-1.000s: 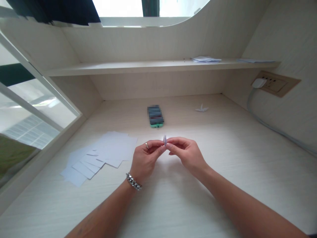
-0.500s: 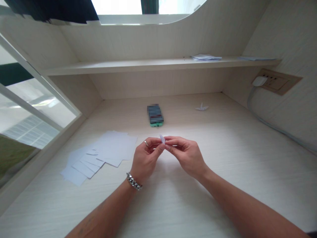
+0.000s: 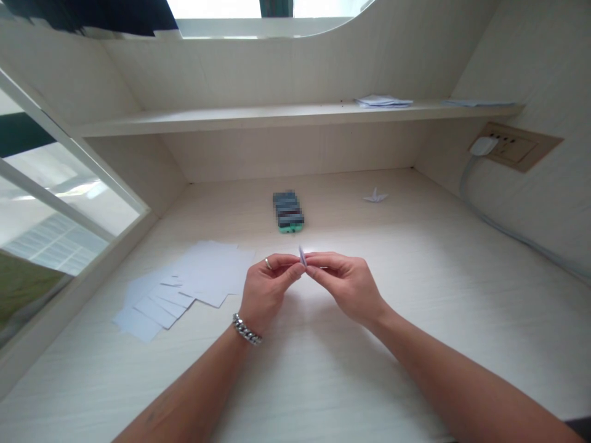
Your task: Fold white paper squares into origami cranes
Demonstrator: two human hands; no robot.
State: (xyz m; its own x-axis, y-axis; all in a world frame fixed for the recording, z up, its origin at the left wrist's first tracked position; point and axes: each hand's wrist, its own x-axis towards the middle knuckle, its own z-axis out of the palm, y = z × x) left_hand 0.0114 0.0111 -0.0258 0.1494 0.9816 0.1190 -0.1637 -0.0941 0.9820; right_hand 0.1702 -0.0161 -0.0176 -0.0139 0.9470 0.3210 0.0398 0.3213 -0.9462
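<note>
I'm watching a pale desk [image 3: 462, 295] filling the lower frame, a shelf [image 3: 231, 119] spanning the upper frame, sheets [image 3: 210, 271] lying left of centre. Mid-frame, the right hand [image 3: 347, 286] and left hand [image 3: 265, 292] are pinching a small paper [image 3: 302, 255] nearly upright, fingertips almost closed.

small white paper [image 3: 302, 255] between hands [image 3: 265, 289]

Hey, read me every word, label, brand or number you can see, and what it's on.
None can be read.
Dark object with a green edge: pixelated, unreadable.
Loose sheets: no writing visible.
Small held paper: edge-on, no writing visible.
Socket panel: any marks are too small to read.
</note>
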